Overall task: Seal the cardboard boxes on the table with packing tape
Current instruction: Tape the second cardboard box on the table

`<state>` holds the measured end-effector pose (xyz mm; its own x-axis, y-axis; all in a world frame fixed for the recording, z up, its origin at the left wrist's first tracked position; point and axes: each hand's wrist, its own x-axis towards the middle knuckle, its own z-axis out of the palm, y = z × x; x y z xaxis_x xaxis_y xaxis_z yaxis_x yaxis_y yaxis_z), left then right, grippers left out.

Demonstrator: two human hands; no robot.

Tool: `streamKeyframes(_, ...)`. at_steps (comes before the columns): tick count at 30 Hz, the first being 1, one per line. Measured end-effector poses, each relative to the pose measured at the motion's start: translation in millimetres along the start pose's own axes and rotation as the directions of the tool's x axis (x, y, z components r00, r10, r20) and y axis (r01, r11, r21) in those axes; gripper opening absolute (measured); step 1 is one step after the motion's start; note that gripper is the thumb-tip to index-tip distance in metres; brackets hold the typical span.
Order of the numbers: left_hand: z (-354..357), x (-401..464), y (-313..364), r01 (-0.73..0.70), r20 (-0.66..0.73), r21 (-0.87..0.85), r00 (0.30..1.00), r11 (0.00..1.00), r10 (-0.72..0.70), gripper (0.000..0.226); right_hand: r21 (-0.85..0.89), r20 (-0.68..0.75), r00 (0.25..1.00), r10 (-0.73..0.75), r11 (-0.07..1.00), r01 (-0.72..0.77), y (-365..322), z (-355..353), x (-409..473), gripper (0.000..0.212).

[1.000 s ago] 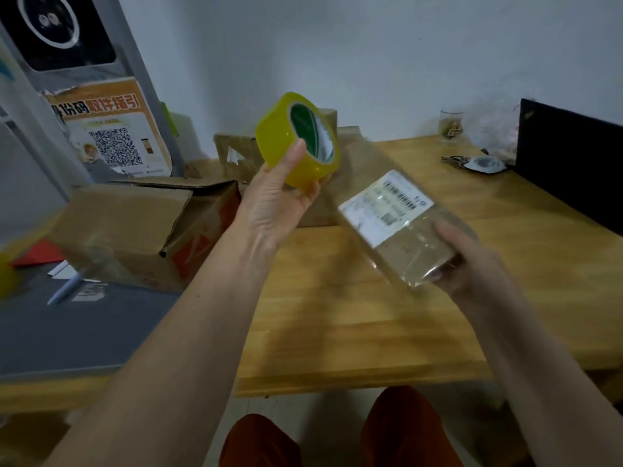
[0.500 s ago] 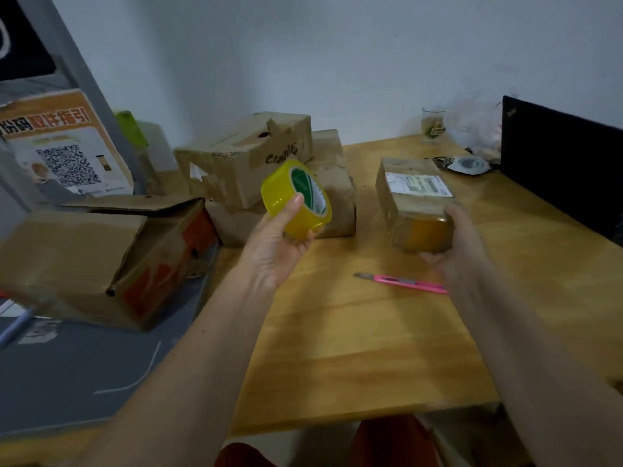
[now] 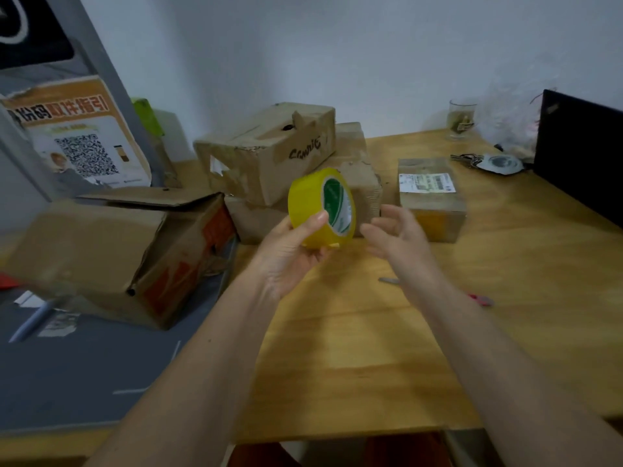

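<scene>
labelled box [image 3: 431,200] right of stacked boxes [image 3: 269,153] | knife [image 3: 480,299] before it

One view only, so I have no overlap to log. Head camera, wide angle, looks forward and down over the wooden table [image 3: 354,332] from its near edge. Both forearms enter from the bottom; far wall [image 3: 337,55] closes the top. Close range.

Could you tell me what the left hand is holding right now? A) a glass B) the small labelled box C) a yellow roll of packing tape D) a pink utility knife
C: the left hand grips the yellow tape roll above the table, thumb on its rim.
</scene>
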<state>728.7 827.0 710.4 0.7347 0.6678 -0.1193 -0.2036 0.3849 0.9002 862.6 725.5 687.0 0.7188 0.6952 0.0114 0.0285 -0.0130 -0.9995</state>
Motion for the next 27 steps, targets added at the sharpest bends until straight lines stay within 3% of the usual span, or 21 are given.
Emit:
streamKeyframes(3, -15, -16, 5, 0.004, 0.103, 0.084, 0.995, 0.996, -0.012, 0.042, 0.147, 0.173, 0.971, 0.163, 0.971, -0.189, 1, 22, -8, 0.070)
streamKeyframes(6, -28, -33, 10, -0.007, 0.171, 0.161, 0.985, 0.987, -0.021, 0.063, 0.270, 0.336, 0.912, 0.237, 0.903, -0.334, -1, 39, -21, 0.031)
streamKeyframes(10, -39, -52, 11, 0.025, 0.110, 0.161, 0.993, 0.987, -0.043, 0.074, 0.383, 0.282, 0.928, 0.245, 0.858, -0.343, -3, 56, -33, 0.014)
streamKeyframes(17, -50, -78, 12, 0.080, -0.009, 0.018, 0.997, 0.997, -0.080, 0.070, 0.539, 0.251, 0.938, 0.239, 0.771, -0.340, -8, 64, -45, 0.021)
streamKeyframes(19, -51, -78, 14, 0.069, -0.101, 0.013, 0.993, 0.998, -0.068, 0.068, 0.590, 0.262, 0.934, 0.245, 0.725, -0.356, -9, 62, -47, 0.026)
streamKeyframes(21, -53, -73, 15, 0.027, -0.237, 0.106, 0.971, 0.994, -0.001, 0.066, 0.643, 0.259, 0.931, 0.256, 0.674, -0.364, -9, 61, -47, 0.032)
streamKeyframes(23, -55, -64, 20, -0.009, -0.354, 0.340, 0.925, 0.940, 0.137, 0.073, 0.683, 0.256, 0.928, 0.271, 0.629, -0.372, -8, 59, -46, 0.035)
streamKeyframes(27, -60, -45, 48, -0.079, -0.348, 0.688, 0.836, 0.722, 0.424, 0.099, 0.715, 0.255, 0.921, 0.295, 0.583, -0.385, -10, 55, -42, 0.041)
